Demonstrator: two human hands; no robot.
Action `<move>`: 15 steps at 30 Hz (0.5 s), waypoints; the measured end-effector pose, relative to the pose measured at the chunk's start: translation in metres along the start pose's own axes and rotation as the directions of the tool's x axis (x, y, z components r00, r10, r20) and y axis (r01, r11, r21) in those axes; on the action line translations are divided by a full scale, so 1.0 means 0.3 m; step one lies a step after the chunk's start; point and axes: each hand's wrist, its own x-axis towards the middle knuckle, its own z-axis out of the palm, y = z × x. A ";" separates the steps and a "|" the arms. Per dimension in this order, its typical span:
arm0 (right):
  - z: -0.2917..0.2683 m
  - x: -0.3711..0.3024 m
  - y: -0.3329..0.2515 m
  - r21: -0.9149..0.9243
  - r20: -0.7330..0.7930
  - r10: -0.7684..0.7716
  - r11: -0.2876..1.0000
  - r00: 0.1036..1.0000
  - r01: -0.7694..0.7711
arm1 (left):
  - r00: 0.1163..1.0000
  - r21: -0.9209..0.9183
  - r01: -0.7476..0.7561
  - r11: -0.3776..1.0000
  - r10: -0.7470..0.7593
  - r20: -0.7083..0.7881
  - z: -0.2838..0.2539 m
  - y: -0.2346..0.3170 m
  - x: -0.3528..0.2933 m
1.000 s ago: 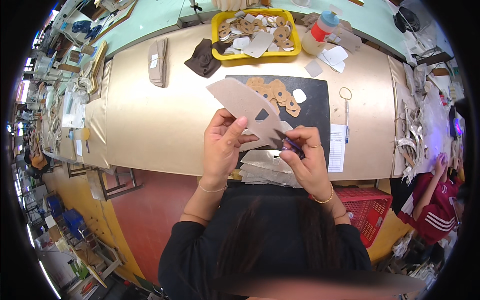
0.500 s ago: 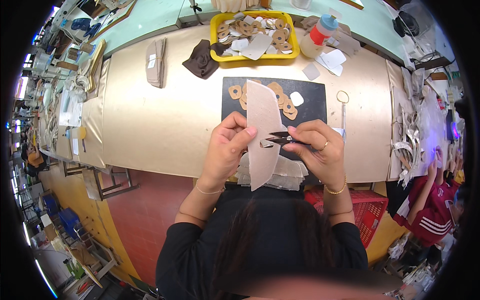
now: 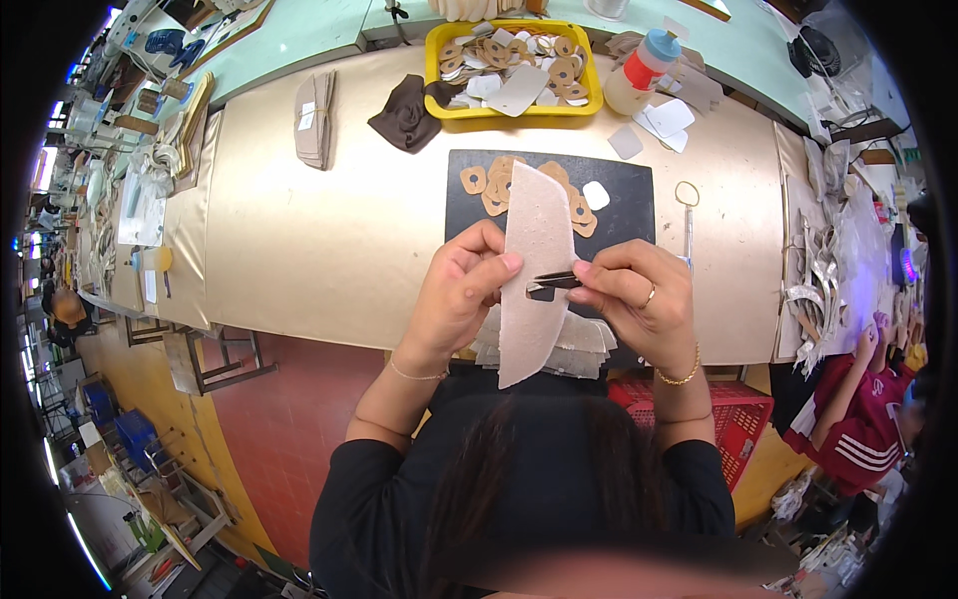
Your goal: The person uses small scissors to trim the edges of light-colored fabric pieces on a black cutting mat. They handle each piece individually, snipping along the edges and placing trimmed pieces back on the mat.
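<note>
My left hand (image 3: 467, 285) pinches the left edge of a curved beige fabric panel (image 3: 539, 220), holding it upright over the table. Right of it, my right hand (image 3: 639, 299) grips small dark thread snips (image 3: 559, 281) by the handles. Their blades lie against the panel at a small cut-out near its middle. Below the panel sits a stack of similar grey-beige pieces (image 3: 569, 344). On the black mat (image 3: 624, 210) behind are several tan pieces with holes (image 3: 584, 215) and a white rounded piece (image 3: 596, 195).
A yellow tray (image 3: 514, 112) full of small cut pieces stands at the back, beside a bottle with a blue cap (image 3: 654, 60). Dark cloth (image 3: 404, 115) and a tied bundle of panels (image 3: 314, 120) lie left of it. A red crate (image 3: 723, 419) is below right; another person (image 3: 853, 419) sits at the far right.
The panel and both hands have shifted slightly to the right. The snips' blades, apart before, now look closed together at the cut-out.
</note>
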 end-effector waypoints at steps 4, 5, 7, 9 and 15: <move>-0.010 0.004 0.000 -0.038 0.012 -0.040 0.998 0.999 0.041 | 1.000 0.027 0.006 1.000 -0.006 -0.004 0.006 0.005 0.000; -0.013 0.005 -0.001 -0.042 0.015 -0.044 0.998 0.999 0.044 | 1.000 0.022 0.014 1.000 -0.014 -0.006 0.010 0.006 -0.001; -0.016 0.005 -0.002 -0.034 0.016 -0.038 0.999 0.999 0.038 | 1.000 0.020 0.024 1.000 -0.023 -0.005 0.018 0.009 -0.003; -0.019 0.006 -0.004 -0.012 0.011 -0.018 1.000 1.000 0.018 | 0.999 0.017 0.030 0.999 -0.029 -0.022 0.027 0.011 -0.004; -0.022 0.007 -0.006 -0.033 0.018 -0.044 0.998 0.999 0.045 | 0.999 0.062 0.028 0.998 -0.026 -0.027 0.040 0.019 -0.006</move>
